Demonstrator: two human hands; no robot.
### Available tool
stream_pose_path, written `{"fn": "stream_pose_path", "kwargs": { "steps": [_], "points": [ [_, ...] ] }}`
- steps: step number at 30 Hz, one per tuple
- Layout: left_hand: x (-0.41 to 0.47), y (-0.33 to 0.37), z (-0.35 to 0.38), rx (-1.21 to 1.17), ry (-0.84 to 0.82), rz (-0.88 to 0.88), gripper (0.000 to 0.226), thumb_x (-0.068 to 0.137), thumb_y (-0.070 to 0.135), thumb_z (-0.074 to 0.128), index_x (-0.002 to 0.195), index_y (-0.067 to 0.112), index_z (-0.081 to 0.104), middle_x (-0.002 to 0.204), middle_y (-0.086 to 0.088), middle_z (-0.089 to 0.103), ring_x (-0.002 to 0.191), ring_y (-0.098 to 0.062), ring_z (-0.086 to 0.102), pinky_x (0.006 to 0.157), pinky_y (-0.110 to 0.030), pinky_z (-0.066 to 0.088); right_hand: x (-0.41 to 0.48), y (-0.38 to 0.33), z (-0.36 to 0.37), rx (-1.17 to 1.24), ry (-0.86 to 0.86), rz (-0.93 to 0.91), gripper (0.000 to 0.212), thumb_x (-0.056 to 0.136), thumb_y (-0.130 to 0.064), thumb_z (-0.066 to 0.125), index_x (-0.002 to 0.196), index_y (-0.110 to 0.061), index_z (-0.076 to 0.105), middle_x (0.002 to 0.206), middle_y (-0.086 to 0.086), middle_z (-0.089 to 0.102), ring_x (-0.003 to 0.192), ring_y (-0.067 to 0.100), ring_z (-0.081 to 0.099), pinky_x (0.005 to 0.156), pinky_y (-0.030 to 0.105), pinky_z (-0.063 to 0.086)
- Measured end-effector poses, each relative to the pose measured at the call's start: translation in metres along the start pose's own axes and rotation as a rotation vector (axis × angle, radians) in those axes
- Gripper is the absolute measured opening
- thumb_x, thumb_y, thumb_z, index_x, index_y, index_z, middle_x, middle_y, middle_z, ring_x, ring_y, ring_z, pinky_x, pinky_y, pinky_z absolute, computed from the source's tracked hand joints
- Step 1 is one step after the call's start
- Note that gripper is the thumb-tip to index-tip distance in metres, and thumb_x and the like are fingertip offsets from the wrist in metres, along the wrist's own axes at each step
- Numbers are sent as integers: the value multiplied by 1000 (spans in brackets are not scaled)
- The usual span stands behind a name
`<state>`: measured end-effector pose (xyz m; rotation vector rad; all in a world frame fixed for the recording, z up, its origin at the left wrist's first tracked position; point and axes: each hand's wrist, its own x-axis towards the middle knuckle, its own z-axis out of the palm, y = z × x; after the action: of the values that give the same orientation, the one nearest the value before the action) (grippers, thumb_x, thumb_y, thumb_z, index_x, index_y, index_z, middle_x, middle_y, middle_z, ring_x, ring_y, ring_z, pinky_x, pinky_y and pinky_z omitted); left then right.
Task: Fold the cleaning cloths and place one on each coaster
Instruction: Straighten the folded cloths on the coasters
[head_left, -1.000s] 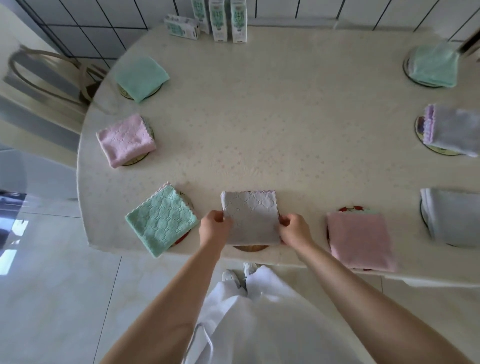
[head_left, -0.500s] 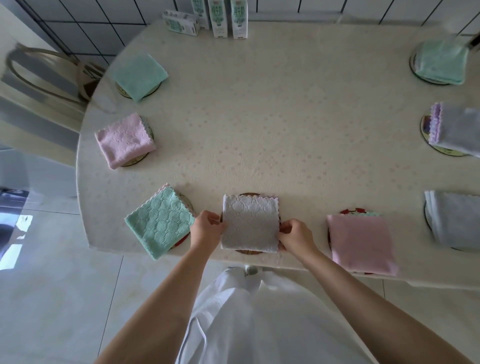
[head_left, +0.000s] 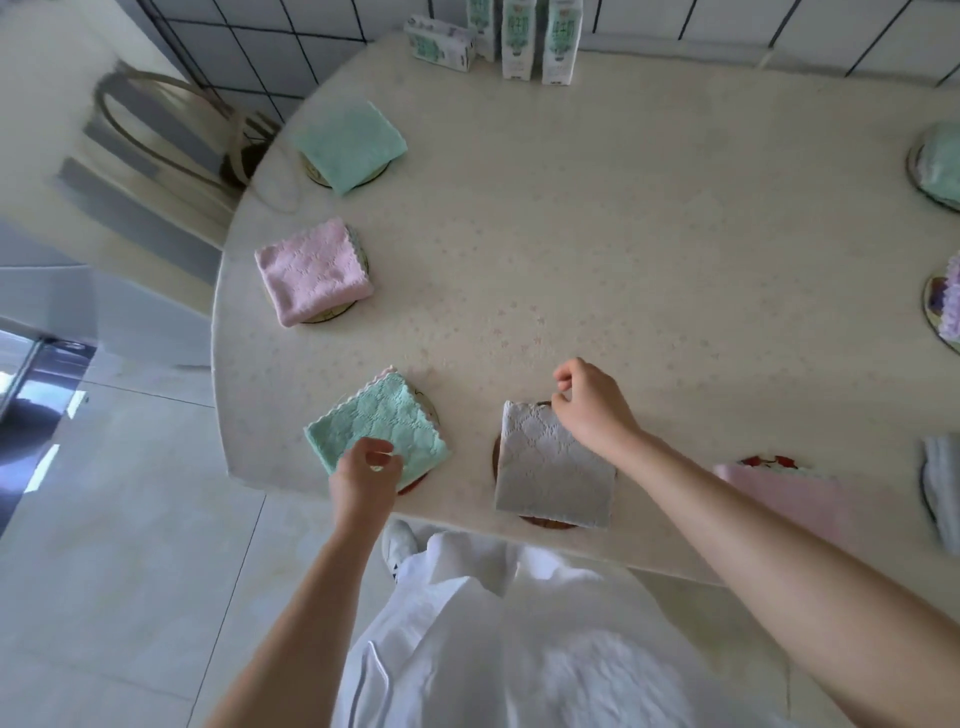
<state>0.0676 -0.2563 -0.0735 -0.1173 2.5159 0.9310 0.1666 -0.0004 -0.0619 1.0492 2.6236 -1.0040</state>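
now the grey cloth (head_left: 553, 467) lies folded on its coaster (head_left: 548, 521) at the tabletop's (head_left: 623, 234) near edge. left hand (head_left: 366, 473) hangs loosely curled, empty, over the green cloth (head_left: 376, 421); right hand (head_left: 589, 402) curls at the grey corner, grip unclear. any snag on lifting away could drag it off.

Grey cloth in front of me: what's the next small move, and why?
Probably draw the right hand away from its far corner: the grey cloth lies folded flat on its coaster, which peeks out only at the left and near edges, so it looks placed.
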Motion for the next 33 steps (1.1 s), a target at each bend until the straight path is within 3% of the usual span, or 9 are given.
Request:
{"fn": "stream_pose_path", "kwargs": {
  "steps": [4,9,13,15,17,21,24,27,33],
  "points": [
    [13,-14,-23,-14,98,-26,15,81,8,66,96,11,69,88,-3,70,83,-21,63,79,-30,47,5,-40,26,-5,-37,-28,21,90,-13,52,110,-8,56,109,6,61,101,23,57,85,31,46],
    [28,-38,-47,-38,50,-13,19,79,4,65,97,10,65,89,-4,68,83,-24,62,76,-32,48,0,-82,67,-20,-8,-35,18,88,-13,54,104,-11,61,105,5,65,99,24,58,83,30,46],
    [40,-53,-53,-171,-111,-201,25,77,5,69,93,13,53,90,-7,64,84,-26,60,75,-36,50,-7,-113,101,-50,1,-24,18,87,-12,55,103,-11,62,101,6,67,97,26,59,82,34,49],
    [46,-57,-54,-288,-225,-298,20,74,4,67,87,12,55,82,-11,67,73,-26,62,72,-36,54,-7,-127,114,-62,-14,1,20,87,-14,55,105,-10,61,104,8,66,98,28,60,79,31,47],
    [49,-57,-58,-350,-299,-322,7,73,1,62,76,7,59,66,-10,63,59,-21,54,61,-32,47,-7,-138,123,-62,-17,56,25,88,-16,55,112,-8,59,109,10,64,99,27,59,74,26,39],
    [55,-52,-62,-399,-358,-347,20,76,-3,55,59,8,52,58,-8,50,59,-21,42,52,-27,33,-7,-144,129,8,15,219,29,88,-17,57,114,-6,59,113,11,64,103,26,59,76,26,39],
    [60,-48,-62,-364,-341,-359,7,78,3,60,76,9,57,71,-7,62,66,-23,59,64,-34,57,-11,-142,131,68,25,302,29,86,-16,61,113,-7,60,113,10,65,105,26,59,82,26,42],
    [68,-44,-63,-295,-351,-290,20,80,10,63,98,14,55,89,-4,64,86,-25,65,80,-42,57,-16,-138,133,131,41,361,28,85,-17,63,112,-8,62,112,9,66,103,26,60,86,28,44],
    [90,-27,-75,-108,-374,-35,29,84,12,59,113,18,56,93,0,64,80,-21,63,67,-32,54,-43,-134,140,238,88,400,23,89,-18,60,109,-9,61,105,6,67,93,24,62,74,27,45]
  ]
}}
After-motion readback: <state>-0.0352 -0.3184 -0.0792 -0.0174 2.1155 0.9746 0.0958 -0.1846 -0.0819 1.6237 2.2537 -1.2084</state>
